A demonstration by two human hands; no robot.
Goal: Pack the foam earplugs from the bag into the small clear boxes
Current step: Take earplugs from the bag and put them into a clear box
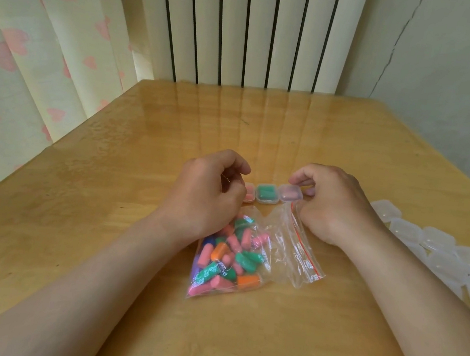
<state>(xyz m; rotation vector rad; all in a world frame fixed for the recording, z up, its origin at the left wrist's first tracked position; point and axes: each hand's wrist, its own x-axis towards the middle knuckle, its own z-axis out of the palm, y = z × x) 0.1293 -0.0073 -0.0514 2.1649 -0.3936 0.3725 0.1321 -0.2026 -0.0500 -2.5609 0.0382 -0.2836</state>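
A clear zip bag [287,245] with a red seal line lies on the table and holds several foam earplugs [228,258] in pink, green, orange and blue. Behind it stand three small clear boxes in a row: one with pink plugs [249,193], half hidden by my left hand, one with green plugs [267,194], and one with pale pink plugs [290,193]. My right hand [332,203] pinches the pale pink box between thumb and fingers. My left hand [210,192] hovers over the bag's left part with fingers curled, and I see nothing in it.
A pile of several empty clear boxes [443,252] lies along the table's right edge. The wooden table [139,164] has a glossy top. A radiator and a heart-print curtain stand behind its far edge.
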